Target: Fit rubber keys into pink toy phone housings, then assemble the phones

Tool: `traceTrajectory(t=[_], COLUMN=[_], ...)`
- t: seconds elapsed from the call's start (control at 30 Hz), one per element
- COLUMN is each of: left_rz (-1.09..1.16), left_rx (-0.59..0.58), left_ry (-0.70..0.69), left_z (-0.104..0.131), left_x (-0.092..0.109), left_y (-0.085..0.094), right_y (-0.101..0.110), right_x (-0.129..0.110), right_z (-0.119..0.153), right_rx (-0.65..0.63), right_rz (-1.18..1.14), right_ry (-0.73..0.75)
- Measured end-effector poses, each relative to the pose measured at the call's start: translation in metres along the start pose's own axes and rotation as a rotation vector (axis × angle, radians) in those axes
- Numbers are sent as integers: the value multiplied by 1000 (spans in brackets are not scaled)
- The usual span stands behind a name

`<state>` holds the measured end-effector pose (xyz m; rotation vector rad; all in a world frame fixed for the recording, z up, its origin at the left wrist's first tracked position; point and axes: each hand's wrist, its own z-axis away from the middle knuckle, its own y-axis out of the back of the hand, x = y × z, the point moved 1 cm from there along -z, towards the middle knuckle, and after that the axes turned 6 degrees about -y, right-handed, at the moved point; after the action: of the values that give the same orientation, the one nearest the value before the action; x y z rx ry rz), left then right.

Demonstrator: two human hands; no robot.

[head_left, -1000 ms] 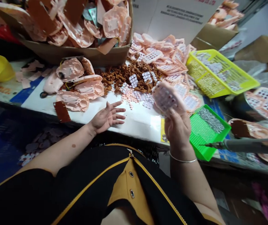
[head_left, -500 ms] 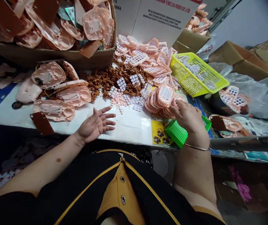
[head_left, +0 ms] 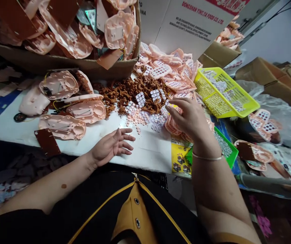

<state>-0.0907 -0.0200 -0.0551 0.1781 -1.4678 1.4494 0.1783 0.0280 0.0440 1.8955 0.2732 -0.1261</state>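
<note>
My left hand [head_left: 112,145] rests low over the white tabletop [head_left: 147,149], palm turned inward and fingers spread, holding nothing. Just beyond its fingertips lie small pink button pieces [head_left: 135,117] and pale button sheets [head_left: 157,123]. Over a stack of pink plastic panels [head_left: 172,125] reaches my right hand [head_left: 192,118], its fingers stretched to the left and the thumb apart from them. Nothing shows between those fingers, and the hand hides much of the stack. Behind the buttons spreads a heap of small brown parts [head_left: 132,89] with several white button sheets [head_left: 140,99] on top.
Pink shell halves [head_left: 61,127] with wires lie at left, beside a brown board [head_left: 47,141]. A cardboard box [head_left: 84,69] of shells stands behind. To the right are a yellow basket [head_left: 247,110], a green basket [head_left: 234,156] of small shiny pieces, and more pink panels [head_left: 160,69] piled at the back.
My right hand has moved left and up across the panel stack, uncovering more of the green basket. My left hand stays spread. The view has shifted slightly.
</note>
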Motion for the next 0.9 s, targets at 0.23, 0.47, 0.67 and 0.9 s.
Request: traceTrajectory(t=[0.23,0.47,0.67,0.9], left_rz=[83,28,-2,1], left_rx=[-4,-18,-55,-38], left_ry=[31,87,100,132], left_z=[-9,-5,-6,-7], left_x=[4,5,1,3], left_y=[6,4,7,3], right_y=[-57,-61,-34,-61], right_x=[-19,-19,29,73], right_z=[-91,-104,-143,-170], right_rx=[-297,-436,-344,-567], right_rz=[258,9,344,735], right_ry=[-249,-182,-237,-242])
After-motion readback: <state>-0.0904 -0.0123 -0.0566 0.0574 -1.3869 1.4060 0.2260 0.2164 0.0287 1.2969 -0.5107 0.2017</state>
